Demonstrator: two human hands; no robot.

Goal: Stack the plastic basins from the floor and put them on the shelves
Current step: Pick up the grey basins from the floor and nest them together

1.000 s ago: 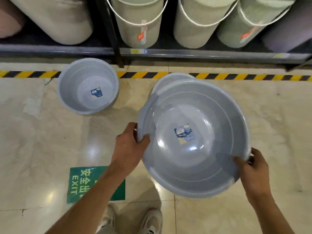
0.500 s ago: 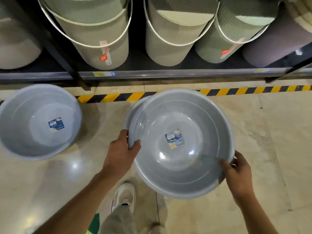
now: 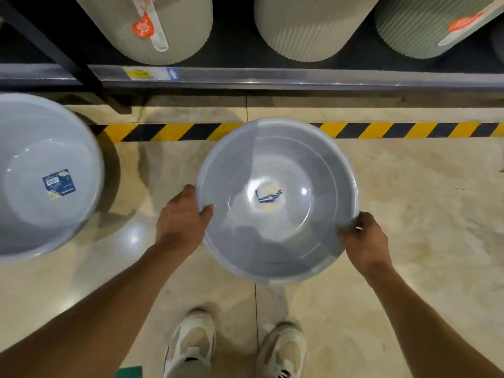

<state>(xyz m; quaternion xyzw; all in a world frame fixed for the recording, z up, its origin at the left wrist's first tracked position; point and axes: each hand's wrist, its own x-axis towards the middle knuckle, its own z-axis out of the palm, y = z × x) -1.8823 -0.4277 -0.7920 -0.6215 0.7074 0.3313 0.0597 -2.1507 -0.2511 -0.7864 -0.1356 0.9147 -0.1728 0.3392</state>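
Observation:
I hold a grey plastic basin (image 3: 275, 241) level over the floor in front of me, its label blurred at the bottom. My left hand (image 3: 181, 222) grips its left rim with the thumb inside. My right hand (image 3: 364, 241) grips the right rim. It covers where a basin stood on the floor beneath it earlier; I cannot tell whether the two are nested. Another grey basin (image 3: 41, 148) with a blue label stands on the floor at the left, apart from my hands.
The low shelf edge (image 3: 272, 77) runs across the top, with ribbed pale buckets (image 3: 308, 28) standing on it. A black shelf post (image 3: 68, 61) slants down at the left. Yellow-black hazard tape (image 3: 409, 130) marks the floor before the shelf. My shoes (image 3: 237, 347) are below.
The view has moved forward and down toward the shelf. The held basin came down over the basin on the floor, which no longer shows. The left basin slid toward the frame's left edge.

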